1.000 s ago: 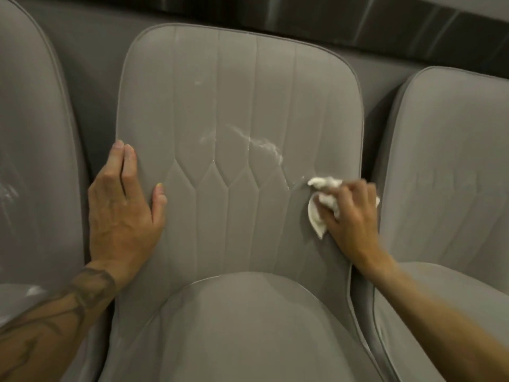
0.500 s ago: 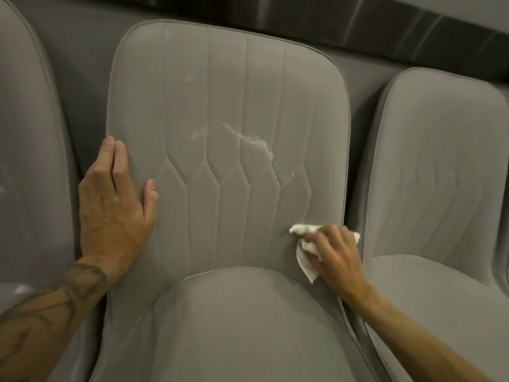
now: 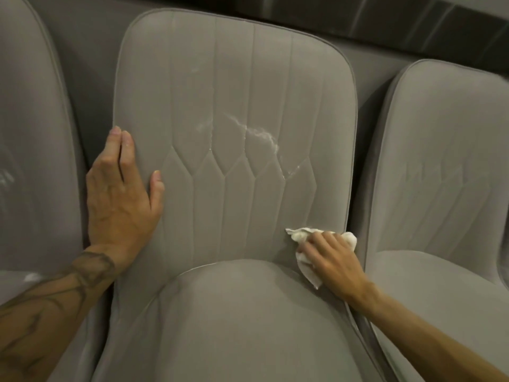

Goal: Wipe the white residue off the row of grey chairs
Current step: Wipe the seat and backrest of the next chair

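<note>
Left hand (image 3: pixel 121 194) lies flat on the left edge of the middle chair (image 3: pixel 248 92)'s backrest. The fingers are straight and close together with the thumb spread out to the side, palm pressed to the fabric and gripping nothing. A tattooed forearm runs down from it.

Over to the right hand (image 3: pixel 333 263): its fingers are curled over a crumpled white wipe (image 3: pixel 298 235), pinning it against the lower right corner of the backrest, just above where the seat cushion (image 3: pixel 248 312) meets it. The wipe looks soft and papery, with bunched folds poking out past the knuckles and a loose tail hanging below the palm.

The white residue (image 3: pixel 259 132) sits well above the wipe. It is a thin, wispy streak across the middle of the backrest, trailing down a stitched seam towards the right.

The upholstery is grey and velvety, with vertical channels up top breaking into pointed, diamond-like panels lower down, and piping round the rounded edge.

The left chair (image 3: pixel 33 133) shows pale smudges. The right chair (image 3: pixel 446 161) carries faint marks on its stitching. A dark rail (image 3: pixel 385 12) runs behind the row.
</note>
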`<state>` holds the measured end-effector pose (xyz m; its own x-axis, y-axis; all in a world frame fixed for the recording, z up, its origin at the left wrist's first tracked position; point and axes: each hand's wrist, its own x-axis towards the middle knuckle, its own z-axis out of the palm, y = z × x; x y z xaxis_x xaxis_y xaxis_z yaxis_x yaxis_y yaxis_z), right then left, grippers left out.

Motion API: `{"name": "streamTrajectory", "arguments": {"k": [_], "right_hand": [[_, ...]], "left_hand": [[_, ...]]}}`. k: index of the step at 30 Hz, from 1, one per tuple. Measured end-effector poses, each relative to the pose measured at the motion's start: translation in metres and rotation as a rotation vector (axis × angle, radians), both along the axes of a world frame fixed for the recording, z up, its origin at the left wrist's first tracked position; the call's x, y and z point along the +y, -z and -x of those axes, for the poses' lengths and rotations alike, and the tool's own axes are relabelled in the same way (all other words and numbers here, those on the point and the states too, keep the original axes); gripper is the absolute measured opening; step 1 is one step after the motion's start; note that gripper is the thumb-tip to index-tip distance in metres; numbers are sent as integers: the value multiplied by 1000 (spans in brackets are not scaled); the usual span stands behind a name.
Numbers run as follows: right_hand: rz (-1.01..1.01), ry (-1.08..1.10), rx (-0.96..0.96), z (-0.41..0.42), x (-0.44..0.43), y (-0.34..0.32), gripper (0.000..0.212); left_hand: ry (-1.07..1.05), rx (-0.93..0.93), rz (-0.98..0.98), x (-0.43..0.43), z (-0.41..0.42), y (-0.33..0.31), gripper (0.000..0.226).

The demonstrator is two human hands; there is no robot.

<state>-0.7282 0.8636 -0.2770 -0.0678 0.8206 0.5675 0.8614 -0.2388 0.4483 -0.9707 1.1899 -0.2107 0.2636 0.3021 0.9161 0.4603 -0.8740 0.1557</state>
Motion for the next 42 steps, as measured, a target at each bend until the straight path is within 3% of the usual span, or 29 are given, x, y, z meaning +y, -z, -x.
{"name": "streamTrajectory", "arguments": {"k": [4,10,13,15,17,19,22,26,28,32,34,37,40,42], "right_hand": [[-221,111,21,-4,40,-54,20],[-579,65,-55,-23,128,-194,23],[-740,65,74,-22,143,-197,21],[-640,46,88,-11,139,-160,18],[-387,-4,35,2,127,-121,16],[-292,-35,11,-1,125,-123,18],[-531,4,-24,-17,156,-184,25],[-841,18,111,-21,188,-241,23],[-818,2,134,-11,186,-211,24],[-526,4,123,15,158,-113,20],[-462,3,102,19,150,-94,21],[-477,17,36,1,155,-139,19],[-691,55,26,-16,176,-213,23],[-857,86,68,-13,188,-224,23]], "left_hand": [[-8,-2,2,-2,1,0,66],[-17,-9,-6,-2,-1,-1,65],[-21,-9,-16,1,-1,0,66],[-19,-9,-21,1,-1,1,66],[-14,-11,-18,2,-1,1,66],[-12,-16,-16,2,-1,1,66],[-13,-10,-25,3,-2,2,67],[-43,-10,-38,8,-4,4,67],[-48,-7,-45,9,-5,4,68],[-38,-18,-40,6,-4,4,68],[-16,-24,-25,6,-2,3,68],[20,-26,-16,5,-1,3,68],[30,-33,-9,7,-2,2,68],[36,-40,-9,8,-2,3,66]]}}
